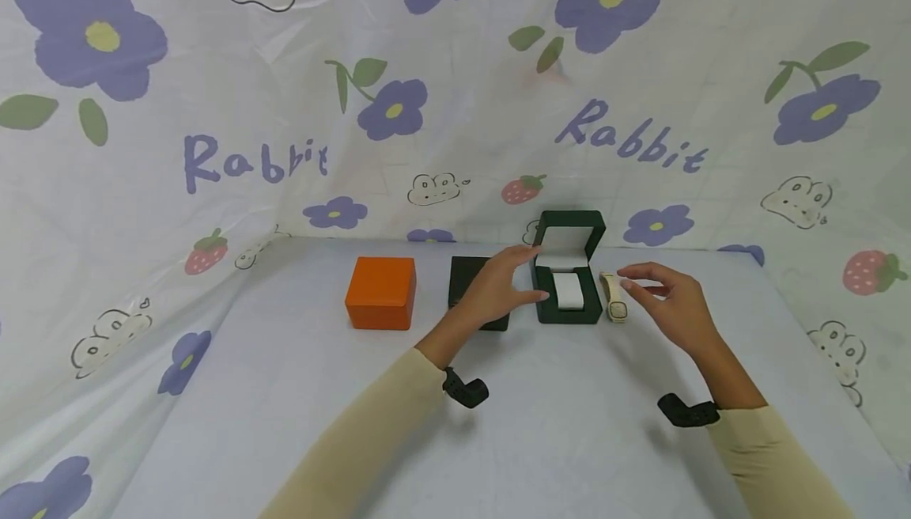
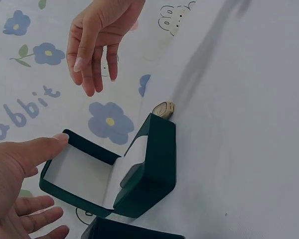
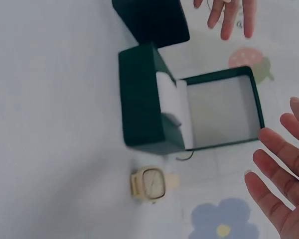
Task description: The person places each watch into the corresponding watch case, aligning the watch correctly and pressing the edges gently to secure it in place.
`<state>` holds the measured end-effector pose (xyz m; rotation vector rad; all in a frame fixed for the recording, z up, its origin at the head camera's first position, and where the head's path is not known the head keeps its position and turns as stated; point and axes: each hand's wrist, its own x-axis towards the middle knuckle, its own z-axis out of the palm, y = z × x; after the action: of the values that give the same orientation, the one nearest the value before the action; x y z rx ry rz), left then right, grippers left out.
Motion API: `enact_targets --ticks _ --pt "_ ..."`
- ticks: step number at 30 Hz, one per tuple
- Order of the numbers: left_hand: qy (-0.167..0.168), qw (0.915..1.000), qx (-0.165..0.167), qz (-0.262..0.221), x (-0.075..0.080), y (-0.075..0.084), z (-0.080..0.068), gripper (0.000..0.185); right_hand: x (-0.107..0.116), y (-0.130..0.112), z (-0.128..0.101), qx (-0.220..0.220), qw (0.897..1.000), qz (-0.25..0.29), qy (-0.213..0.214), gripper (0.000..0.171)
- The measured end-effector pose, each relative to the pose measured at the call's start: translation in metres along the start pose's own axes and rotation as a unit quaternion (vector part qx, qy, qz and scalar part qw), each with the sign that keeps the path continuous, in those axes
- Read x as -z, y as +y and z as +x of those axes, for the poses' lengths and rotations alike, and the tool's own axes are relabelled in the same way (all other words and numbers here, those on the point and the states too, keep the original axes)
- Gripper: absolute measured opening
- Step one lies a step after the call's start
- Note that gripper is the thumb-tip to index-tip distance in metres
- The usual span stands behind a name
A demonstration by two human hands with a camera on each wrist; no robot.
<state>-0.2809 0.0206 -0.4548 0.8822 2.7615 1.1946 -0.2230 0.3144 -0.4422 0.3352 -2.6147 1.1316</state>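
Observation:
A dark green watch box (image 1: pixel 580 317) stands with its lid raised, a white cushion (image 1: pixel 568 291) inside it. My left hand (image 1: pixel 494 289) is at the box's left side, thumb and fingers spread apart; in the left wrist view its thumb tip overlaps the lid's edge. Just right of the box lies a gold-coloured watch (image 3: pixel 153 184) with a squarish face. Close to the watch's right is my right hand (image 1: pixel 672 309), holding nothing, its fingers slightly bent. The right wrist view shows these fingers (image 3: pixel 276 191) loosely spread.
To the left of the green box sits a closed dark box (image 1: pixel 465 272), partly covered by my left forearm and hand. Farther left is an orange box (image 1: pixel 380 293). Behind the white table (image 1: pixel 555 440) hangs a patterned cloth (image 1: pixel 470 147) with flowers.

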Motion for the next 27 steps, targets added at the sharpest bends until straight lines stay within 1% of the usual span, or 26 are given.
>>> enact_targets --ticks 7,13,19,24,27 --pt "-0.028 0.9991 0.026 0.020 -0.013 0.003 0.007 0.079 0.001 0.020 0.000 -0.026 1.000 -0.002 -0.002 0.031" --pt "-0.034 0.9978 0.033 0.047 -0.020 0.006 0.012 0.079 0.002 0.032 -0.001 -0.049 0.998 -0.024 -0.011 0.035" --pt "-0.043 0.9961 0.043 0.064 -0.027 0.008 0.019 0.080 -0.002 0.044 0.000 -0.057 0.997 -0.038 -0.032 0.039" --pt "-0.052 0.9943 0.046 0.081 -0.032 0.015 0.024 0.081 -0.008 0.052 0.004 -0.089 0.992 -0.073 -0.056 0.039" --pt "-0.058 0.9918 0.054 0.100 -0.036 0.016 0.029 0.081 -0.012 0.058 0.007 -0.115 0.987 -0.080 -0.074 0.040"
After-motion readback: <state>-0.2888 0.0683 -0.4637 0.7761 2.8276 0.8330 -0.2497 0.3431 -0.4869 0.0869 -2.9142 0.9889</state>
